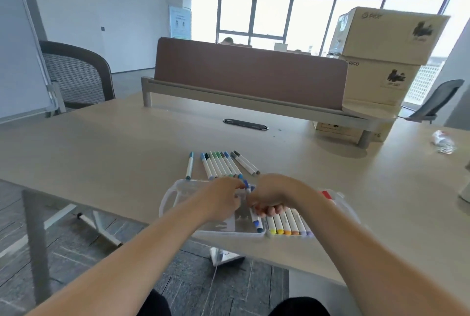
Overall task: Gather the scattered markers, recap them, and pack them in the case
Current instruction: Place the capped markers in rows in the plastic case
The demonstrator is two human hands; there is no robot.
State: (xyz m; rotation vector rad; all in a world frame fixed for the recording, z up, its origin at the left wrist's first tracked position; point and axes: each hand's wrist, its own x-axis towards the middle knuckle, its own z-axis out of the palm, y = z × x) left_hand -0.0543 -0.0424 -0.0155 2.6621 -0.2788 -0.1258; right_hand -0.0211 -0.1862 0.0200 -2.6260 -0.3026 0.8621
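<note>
A clear plastic marker case (178,196) lies open at the table's near edge. Its right half holds a row of several capped markers (287,222) with yellow, orange and purple ends, and a blue-capped one (256,221) lies near the case's middle. Both hands meet above the case. My left hand (223,197) and my right hand (270,194) together hold a blue marker (247,186) between their fingertips. Beyond the hands lies a row of several capped markers (223,164) in blue, green and grey. A single teal marker (189,165) lies to their left.
A brown desk divider (249,74) crosses the back of the table, with stacked cardboard boxes (381,56) at its right. Crumpled wrapping (443,141) lies far right. A cable grommet (245,124) sits mid-table. An office chair (76,76) stands at the left.
</note>
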